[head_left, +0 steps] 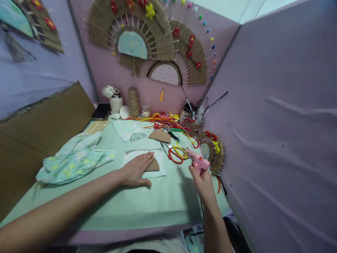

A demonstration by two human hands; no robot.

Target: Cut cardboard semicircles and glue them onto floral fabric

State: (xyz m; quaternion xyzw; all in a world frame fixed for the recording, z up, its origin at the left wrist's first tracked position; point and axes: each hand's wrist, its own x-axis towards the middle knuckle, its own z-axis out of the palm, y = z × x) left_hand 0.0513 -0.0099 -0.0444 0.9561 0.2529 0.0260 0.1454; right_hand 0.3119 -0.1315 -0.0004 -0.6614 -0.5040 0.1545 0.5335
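My left hand [137, 170] lies flat, fingers stretched out, over a brown cardboard half-circle [154, 166] on a white cloth piece [161, 172]. The hand covers the left part of the cardboard. To the right, my right hand [202, 181] is wrapped round the handle of a pink glue gun [198, 160], whose nozzle points up and left. An orange-red light shows on the gun. Red-handled scissors [176, 156] and yellow-handled scissors [180, 151] lie between the cloth and the gun.
Floral fabric [71, 163] is bunched at the left. Behind the cloth lie a protractor [138, 136], another cardboard half-circle [159, 136] and colourful pipe cleaners [163, 123]. A twine cone [133, 102] stands at the back. A decorated fan [219, 154] leans at the right.
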